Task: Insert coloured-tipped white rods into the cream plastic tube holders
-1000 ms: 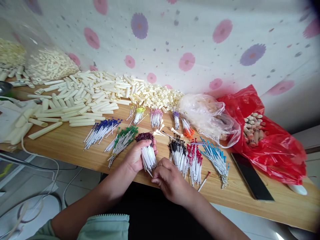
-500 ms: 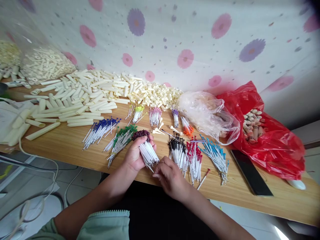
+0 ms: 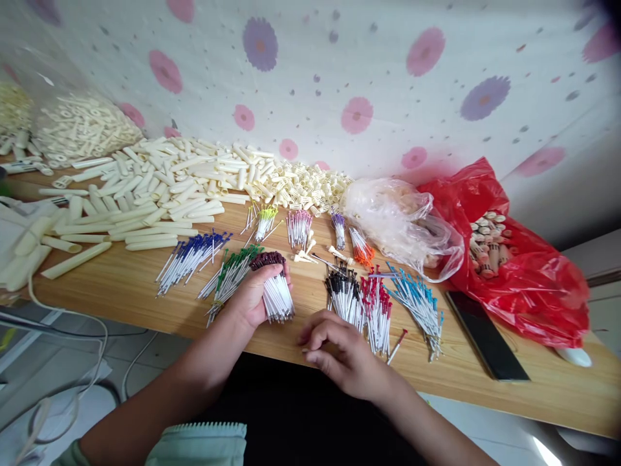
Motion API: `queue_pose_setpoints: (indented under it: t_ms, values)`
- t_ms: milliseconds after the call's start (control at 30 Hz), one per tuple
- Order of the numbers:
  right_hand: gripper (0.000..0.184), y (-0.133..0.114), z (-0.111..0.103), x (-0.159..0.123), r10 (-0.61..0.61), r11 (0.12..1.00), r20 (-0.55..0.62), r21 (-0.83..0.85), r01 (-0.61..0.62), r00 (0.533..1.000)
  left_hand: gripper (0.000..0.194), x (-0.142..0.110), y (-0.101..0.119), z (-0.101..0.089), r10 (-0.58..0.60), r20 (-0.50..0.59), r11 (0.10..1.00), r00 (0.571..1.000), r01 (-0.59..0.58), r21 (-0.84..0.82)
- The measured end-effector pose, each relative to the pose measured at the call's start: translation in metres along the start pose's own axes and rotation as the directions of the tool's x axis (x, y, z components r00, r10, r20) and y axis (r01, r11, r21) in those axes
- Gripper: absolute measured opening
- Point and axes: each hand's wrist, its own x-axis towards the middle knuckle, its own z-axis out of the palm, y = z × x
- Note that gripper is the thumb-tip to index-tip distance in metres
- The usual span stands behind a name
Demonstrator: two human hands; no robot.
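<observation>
My left hand is wrapped round a thick bundle of pen refills, white tubes with dark maroon ends at the top and thin tips pointing down. Apart from the bundle, to its right, my right hand hovers at the table's front edge, fingers loosely curled and nothing visible in them. Green-ended refills lie just left of the held bundle. Beyond my right hand are black-ended refills and red-ended refills. A single red-ended refill lies near that hand.
Blue-ended refills and light-blue-ended refills flank the groups. Cream pen barrels are heaped at the back left. A clear plastic bag, a red bag and a black phone occupy the right side.
My left hand has shifted slightly left with the maroon-ended bundle, which now stands more upright. My right hand has drawn away from the refill tips, down and right, and its fingers have loosened.
</observation>
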Motion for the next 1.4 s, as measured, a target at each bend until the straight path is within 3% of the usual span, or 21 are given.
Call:
queue_pose_setpoints:
  t_ms: [167,333,467,567,667,833,900,1033,1167,1267,1400]
  values:
    - [0.01,0.01,-0.026,-0.019,0.077,0.996,-0.268,-0.025,-0.087,0.96,0.022,0.002,0.0,0.0,0.06,-0.086,0.965,0.994,-0.036,0.261]
    - [0.01,0.011,-0.034,-0.025,-0.044,0.98,-0.365,-0.199,-0.032,0.93,0.038,0.01,0.001,0.009,0.207,-0.113,0.855,0.972,-0.123,0.504]
    - [0.012,0.01,-0.052,-0.036,-0.111,0.97,-0.459,-0.243,-0.004,0.881,0.045,0.017,0.001,0.012,0.403,-0.107,0.654,0.909,-0.205,0.728]
    - [0.014,0.017,-0.07,-0.055,-0.115,0.966,-0.531,-0.257,-0.03,0.84,0.053,0.017,-0.005,0.009,0.5,-0.007,0.478,0.866,-0.269,0.836]
    - [0.015,0.025,-0.083,-0.074,-0.105,0.97,-0.595,-0.238,-0.05,0.797,0.061,0.015,-0.014,0.006,0.522,0.091,0.364,0.848,-0.318,0.876]
    - [0.015,0.035,-0.088,-0.096,-0.084,0.971,-0.615,-0.228,-0.075,0.784,0.079,0.013,-0.021,0.005,0.474,0.312,-0.08,0.823,-0.313,0.946]
    - [0.015,0.039,-0.086,-0.102,-0.07,0.968,-0.612,-0.234,-0.095,0.788,0.088,0.011,-0.02,0.007,0.427,0.35,-0.202,0.834,-0.289,0.936]
    - [0.014,0.044,-0.088,-0.115,-0.071,0.964,-0.641,-0.241,-0.112,0.764,0.1,0.001,-0.017,0.011,0.319,0.367,-0.31,0.874,-0.269,0.912]
    - [0.012,0.044,-0.1,-0.126,-0.08,0.953,-0.741,-0.253,-0.167,0.666,0.1,-0.008,-0.025,0.013,0.257,0.3,-0.428,0.919,-0.17,0.888]
    - [0.011,0.043,-0.108,-0.134,-0.083,0.948,-0.801,-0.247,-0.201,0.593,0.085,-0.007,-0.036,0.009,0.3,0.328,-0.534,0.896,-0.127,0.836]
    - [0.01,0.044,-0.11,-0.142,-0.07,0.929,-0.799,-0.269,-0.252,0.597,0.074,-0.002,-0.042,0.008,0.375,0.336,-0.612,0.864,-0.042,0.79]
